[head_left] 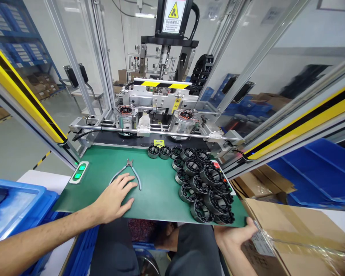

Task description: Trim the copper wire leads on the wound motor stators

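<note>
My left hand (117,198) lies on the green mat (158,199) with its fingers spread, partly covering one handle of the diagonal cutters (129,164). The cutters lie with handles apart and jaws pointing away from me; whether my fingers touch them I cannot tell. At the front right corner of the table is my right hand (236,237), its thumb raised beside the edge and its other fingers hidden under the tabletop. Nearest to it are stacked black ring-shaped stator cores (201,211), several of them, with more in a row toward the back.
Two metal fixtures (180,125) holding wound stators stand behind the mat, under a machine head (172,38). A green-lit button panel (79,172) sits at left. Blue bins (20,199) are left, cardboard boxes (304,234) right. Yellow-black striped posts (28,96) flank the bench.
</note>
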Available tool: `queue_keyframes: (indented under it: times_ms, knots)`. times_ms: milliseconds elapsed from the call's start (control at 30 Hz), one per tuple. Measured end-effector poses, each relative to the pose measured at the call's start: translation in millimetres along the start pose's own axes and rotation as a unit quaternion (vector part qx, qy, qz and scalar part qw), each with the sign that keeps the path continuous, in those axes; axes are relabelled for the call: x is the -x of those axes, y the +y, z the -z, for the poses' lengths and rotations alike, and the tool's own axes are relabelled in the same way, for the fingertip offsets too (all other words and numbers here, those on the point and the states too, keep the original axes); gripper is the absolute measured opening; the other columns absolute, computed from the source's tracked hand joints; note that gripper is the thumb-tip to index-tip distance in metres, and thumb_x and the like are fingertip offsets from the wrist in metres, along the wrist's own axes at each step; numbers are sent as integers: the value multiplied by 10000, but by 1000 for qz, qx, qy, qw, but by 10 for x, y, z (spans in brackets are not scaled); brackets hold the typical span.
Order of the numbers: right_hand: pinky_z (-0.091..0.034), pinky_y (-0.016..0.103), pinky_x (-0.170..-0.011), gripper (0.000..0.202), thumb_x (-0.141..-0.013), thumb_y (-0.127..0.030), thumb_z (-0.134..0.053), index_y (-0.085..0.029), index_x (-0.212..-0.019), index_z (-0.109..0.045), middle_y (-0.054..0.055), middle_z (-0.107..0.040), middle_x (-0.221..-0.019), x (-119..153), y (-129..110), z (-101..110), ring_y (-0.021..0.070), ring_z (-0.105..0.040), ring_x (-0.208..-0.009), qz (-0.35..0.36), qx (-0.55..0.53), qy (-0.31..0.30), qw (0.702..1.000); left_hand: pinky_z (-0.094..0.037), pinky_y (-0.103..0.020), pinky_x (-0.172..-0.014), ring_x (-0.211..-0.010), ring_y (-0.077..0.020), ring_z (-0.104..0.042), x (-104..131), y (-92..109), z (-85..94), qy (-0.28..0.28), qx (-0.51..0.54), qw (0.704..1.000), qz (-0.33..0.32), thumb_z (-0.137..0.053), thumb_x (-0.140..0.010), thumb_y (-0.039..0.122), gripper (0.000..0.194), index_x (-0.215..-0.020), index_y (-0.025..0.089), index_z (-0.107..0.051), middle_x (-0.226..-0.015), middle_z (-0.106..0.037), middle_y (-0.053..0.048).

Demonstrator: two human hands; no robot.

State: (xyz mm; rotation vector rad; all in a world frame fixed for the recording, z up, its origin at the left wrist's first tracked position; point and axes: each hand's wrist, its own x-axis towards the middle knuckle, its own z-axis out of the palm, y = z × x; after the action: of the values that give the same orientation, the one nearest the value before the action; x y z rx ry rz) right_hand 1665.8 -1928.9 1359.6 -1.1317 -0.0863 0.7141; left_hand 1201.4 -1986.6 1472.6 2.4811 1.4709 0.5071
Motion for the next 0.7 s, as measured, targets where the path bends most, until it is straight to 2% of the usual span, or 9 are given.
queue_keyframes:
  times_ms: [233, 400, 700]
  knots:
    - [-672, 420, -655, 466, -650, -691, -609, -265, -812, -705, 39, -834, -1058, 28, -25, -23, 330, -790, -1060, 2, -3, -2, 1000, -525, -661, -1303, -1623, -385, -494, 0, -5, -4, 7, 2, 1000, -2, -639, -1099, 309, 412, -1507, 258, -619, -1675, -603, -129]
    - [-712, 510, -740, 446, -630, -691, -641, -270, -774, -682, 38, -835, -1080, 82, -49, -54, 364, -791, -1088, 6, -9, -4, 1000, -508, -672, -1317, -1626, -383, -488, 4, -14, -12, 4, -1, 1000, -2, -636, -1102, 312, 415, -1513, 259, -613, -1678, -598, -131]
    - [-724, 513, -816, 479, -590, -681, -638, -259, -813, -678, 41, -835, -1158, 84, -72, -72, 361, -785, -1149, 3, -15, -6, 1000, -517, -657, -1314, -1622, -378, -498, -2, -10, -6, 6, 0, 1000, -1, -645, -1092, 310, 418, -1506, 263, -623, -1667, -610, -125]
